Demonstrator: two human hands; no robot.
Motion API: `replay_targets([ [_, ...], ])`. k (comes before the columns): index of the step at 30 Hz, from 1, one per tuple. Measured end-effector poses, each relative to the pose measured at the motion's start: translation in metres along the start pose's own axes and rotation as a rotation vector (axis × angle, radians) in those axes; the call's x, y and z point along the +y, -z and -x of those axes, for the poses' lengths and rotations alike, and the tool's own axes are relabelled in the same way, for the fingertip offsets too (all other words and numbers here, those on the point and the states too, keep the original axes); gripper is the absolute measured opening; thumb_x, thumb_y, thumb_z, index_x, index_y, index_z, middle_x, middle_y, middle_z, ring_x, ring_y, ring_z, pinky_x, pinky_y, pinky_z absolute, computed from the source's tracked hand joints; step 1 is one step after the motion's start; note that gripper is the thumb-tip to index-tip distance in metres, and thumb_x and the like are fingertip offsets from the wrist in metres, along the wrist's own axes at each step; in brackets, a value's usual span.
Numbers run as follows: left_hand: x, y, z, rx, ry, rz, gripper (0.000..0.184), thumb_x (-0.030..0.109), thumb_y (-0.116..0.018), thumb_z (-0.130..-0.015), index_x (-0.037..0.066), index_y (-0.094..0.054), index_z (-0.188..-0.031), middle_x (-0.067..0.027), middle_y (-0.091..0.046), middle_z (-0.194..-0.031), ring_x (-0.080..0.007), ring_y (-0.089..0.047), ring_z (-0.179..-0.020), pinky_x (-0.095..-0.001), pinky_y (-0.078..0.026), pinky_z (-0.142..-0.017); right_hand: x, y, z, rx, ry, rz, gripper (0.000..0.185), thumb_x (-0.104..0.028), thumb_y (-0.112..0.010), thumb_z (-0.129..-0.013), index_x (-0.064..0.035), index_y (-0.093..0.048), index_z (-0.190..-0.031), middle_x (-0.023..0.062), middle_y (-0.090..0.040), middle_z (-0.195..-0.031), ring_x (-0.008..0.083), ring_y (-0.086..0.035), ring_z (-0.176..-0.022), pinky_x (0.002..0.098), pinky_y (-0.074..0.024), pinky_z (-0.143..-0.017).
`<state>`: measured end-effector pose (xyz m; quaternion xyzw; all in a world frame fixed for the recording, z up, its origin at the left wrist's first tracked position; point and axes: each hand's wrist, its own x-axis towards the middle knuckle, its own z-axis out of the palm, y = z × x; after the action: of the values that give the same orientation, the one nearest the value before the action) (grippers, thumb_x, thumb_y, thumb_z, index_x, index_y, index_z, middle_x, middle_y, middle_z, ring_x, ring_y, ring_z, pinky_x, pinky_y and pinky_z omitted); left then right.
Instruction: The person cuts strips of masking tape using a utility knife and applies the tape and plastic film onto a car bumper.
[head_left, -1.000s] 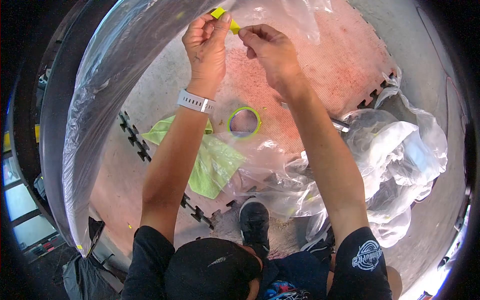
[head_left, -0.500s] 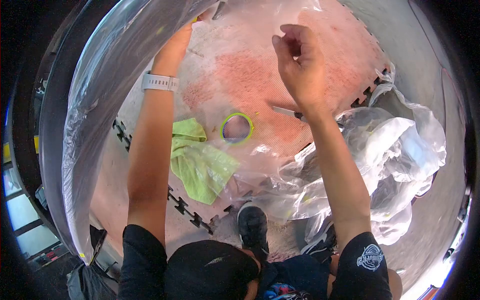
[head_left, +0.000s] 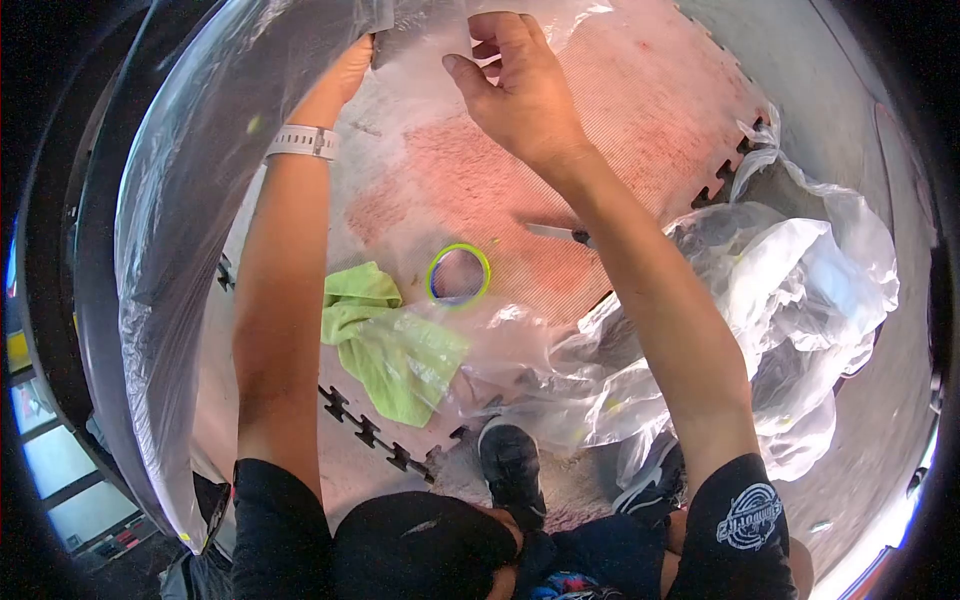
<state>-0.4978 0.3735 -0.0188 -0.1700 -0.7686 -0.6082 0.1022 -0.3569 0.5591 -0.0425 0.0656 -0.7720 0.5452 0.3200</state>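
Note:
My left hand reaches up at the top, partly behind the clear plastic film that hangs along the left; its fingers are mostly hidden. To the right of it, my right hand is raised with thumb and fingers apart and nothing between them, near the film's upper part. On the floor below lies a roll of yellow-green tape. A knife rests near my right forearm. The green cloth lies left of the tape, partly under clear plastic.
A heap of crumpled clear plastic lies at the right. The reddish floor mat has dark interlocking edges. My shoes stand at the bottom. A dark curved panel runs along the left behind the film.
Both hands have moved apart from the yellow strip they held earlier. My left hand went left behind the film. My right hand opened, swung right, then came back left and up.

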Motion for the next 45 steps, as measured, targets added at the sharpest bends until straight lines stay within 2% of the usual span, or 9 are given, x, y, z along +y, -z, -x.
replay_targets([
  [10, -0.025, 0.003, -0.010, 0.045, -0.051, 0.050, 0.030, 0.021, -0.053, -0.106, 0.000, -0.066, -0.122, -0.0117, -0.067, -0.125, -0.0223, -0.061, -0.116, -0.0377, -0.044, -0.106, 0.015, -0.021, -0.011, 0.035, 0.030, -0.105, 0.053, -0.005, -0.073, -0.087, 0.0015, -0.048, -0.134, 0.0232, -0.054, -0.122, 0.0353, -0.061, -0.101, 0.0433, -0.0540, -0.087],
  [14, -0.037, 0.004, -0.003, -0.015, -0.027, 0.053, 0.031, 0.021, -0.052, -0.106, 0.000, -0.065, -0.124, -0.0127, -0.066, -0.128, -0.0234, -0.060, -0.120, -0.0385, -0.043, -0.109, 0.019, -0.022, -0.004, 0.083, -0.034, -0.046, 0.043, -0.009, -0.075, -0.087, 0.0004, -0.056, -0.124, 0.0206, -0.056, -0.119, 0.0291, -0.066, -0.094, 0.0380, -0.0569, -0.083],
  [19, -0.028, 0.010, 0.014, -0.171, 0.031, 0.028, 0.032, 0.021, -0.051, -0.106, -0.001, -0.065, -0.125, -0.0136, -0.065, -0.132, -0.0244, -0.059, -0.123, -0.0393, -0.041, -0.112, 0.036, -0.013, 0.002, 0.077, -0.136, -0.210, 0.045, 0.001, -0.066, -0.085, 0.0003, -0.052, -0.127, 0.0214, -0.054, -0.123, 0.0301, -0.065, -0.106, 0.0381, -0.0573, -0.087],
  [21, 0.002, 0.004, 0.031, -0.148, 0.318, 0.634, 0.040, 0.019, -0.047, -0.102, -0.003, -0.059, -0.133, -0.0156, -0.056, -0.145, -0.0289, -0.047, -0.138, -0.0443, -0.028, -0.122, 0.047, 0.003, 0.013, 0.073, -0.159, -0.222, 0.045, 0.004, -0.062, -0.084, 0.0007, -0.051, -0.127, 0.0210, -0.054, -0.123, 0.0296, -0.064, -0.106, 0.0379, -0.0573, -0.087],
  [25, 0.016, 0.005, 0.043, -0.179, 0.270, 0.596, 0.045, 0.015, -0.051, -0.096, -0.003, -0.057, -0.136, -0.0148, -0.055, -0.147, -0.0293, -0.047, -0.139, -0.0450, -0.027, -0.122, 0.064, 0.049, 0.048, 0.045, -0.146, -0.097, 0.046, 0.010, -0.053, -0.083, 0.0022, -0.050, -0.129, 0.0197, -0.055, -0.123, 0.0280, -0.064, -0.106, 0.0378, -0.0571, -0.086],
  [27, -0.001, 0.017, 0.037, -0.454, 0.281, 0.807, 0.039, 0.016, -0.055, -0.097, -0.001, -0.059, -0.132, -0.0088, -0.058, -0.140, -0.0229, -0.048, -0.136, -0.0394, -0.026, -0.122, 0.067, 0.071, 0.069, -0.011, -0.178, -0.012, 0.047, 0.011, -0.052, -0.083, 0.0029, -0.050, -0.129, 0.0199, -0.055, -0.122, 0.0290, -0.064, -0.105, 0.0378, -0.0571, -0.087],
  [29, 0.000, 0.009, 0.042, -0.384, 0.244, 0.814, 0.038, 0.017, -0.054, -0.097, -0.001, -0.059, -0.129, -0.0088, -0.058, -0.140, -0.0231, -0.048, -0.135, -0.0395, -0.026, -0.122, 0.066, 0.089, 0.088, -0.061, -0.211, 0.073, 0.047, 0.011, -0.051, -0.082, 0.0035, -0.050, -0.129, 0.0201, -0.056, -0.122, 0.0300, -0.065, -0.104, 0.0377, -0.0571, -0.087],
  [37, 0.007, -0.006, 0.070, -0.274, 0.108, 0.708, 0.036, 0.018, -0.053, -0.094, -0.002, -0.064, -0.122, -0.0089, -0.062, -0.133, -0.0216, -0.050, -0.132, -0.0400, -0.028, -0.120, 0.058, 0.115, 0.144, -0.482, -0.135, 0.498, 0.047, -0.010, -0.064, -0.086, 0.0007, -0.053, -0.130, 0.0217, -0.056, -0.128, 0.0392, -0.059, -0.116, 0.0485, -0.0499, -0.100],
  [45, 0.036, -0.019, 0.093, -0.254, 0.053, 0.141, 0.047, 0.012, -0.070, -0.089, -0.001, -0.060, -0.133, -0.0102, -0.063, -0.131, -0.0184, -0.056, -0.123, -0.0366, -0.039, -0.107, 0.060, 0.104, 0.171, -0.736, -0.127, 0.870, 0.051, -0.035, -0.071, -0.091, -0.0028, -0.058, -0.128, 0.0186, -0.053, -0.136, 0.0363, -0.050, -0.129, 0.0494, -0.0435, -0.107],
])
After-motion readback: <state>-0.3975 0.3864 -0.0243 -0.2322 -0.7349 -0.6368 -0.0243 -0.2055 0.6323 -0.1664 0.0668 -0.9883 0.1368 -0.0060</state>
